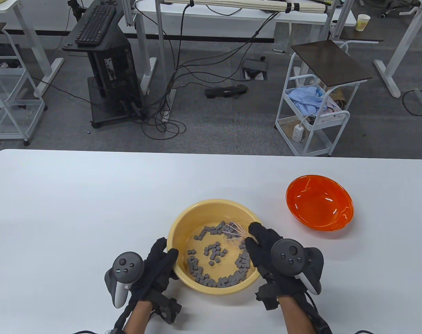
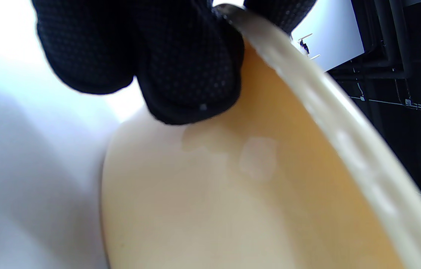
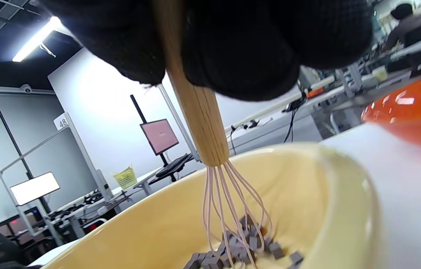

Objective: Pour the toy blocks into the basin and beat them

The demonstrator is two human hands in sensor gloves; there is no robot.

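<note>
While your left hand (image 1: 155, 268) grips the yellow basin (image 1: 183, 222) rim, your right hand (image 1: 266, 250) clasps the wooden-handled whisk (image 3: 210, 149) among small grey blocks (image 1: 214, 254)

The table view looks down from above and behind the person's forearms, taking in the whole white rectangular table (image 1: 75, 195) and the office floor beyond its far edge. The left wrist view sits very close under the black-gloved left hand (image 2: 150, 56), facing the outer wall of the round pale-yellow plastic basin (image 2: 232, 194), which fills most of the frame. The right wrist view looks low and upward from beneath the black-gloved right hand (image 3: 232, 41), across the basin's inside toward the room. All 3 views share the basin; the table and right wrist views also share the glossy orange plastic bowl (image 1: 319, 202).
</note>
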